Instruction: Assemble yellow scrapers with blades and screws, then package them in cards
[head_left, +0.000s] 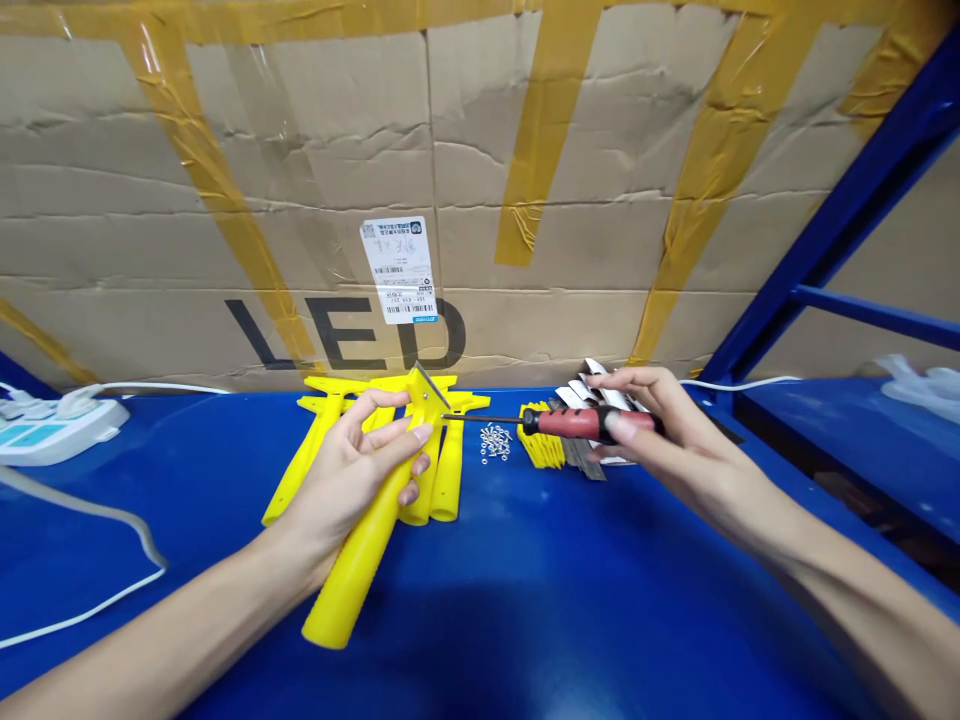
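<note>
My left hand is closed around a yellow scraper, its handle slanting down toward me. A thin metal blade shows at the scraper's head, beside a small screw. In my right hand is a red and black screwdriver, lying level, with thumb and fingers on its handle. Its shaft points left and the tip meets, or nearly meets, the scraper's head. Several more yellow scrapers lie behind my left hand, partly hidden by it.
Small screws or nuts form a pile on the blue table. Yellow flat pieces and dark blades lie to its right. A taped cardboard box closes off the back. A power strip and cable stand left; a blue frame rises right.
</note>
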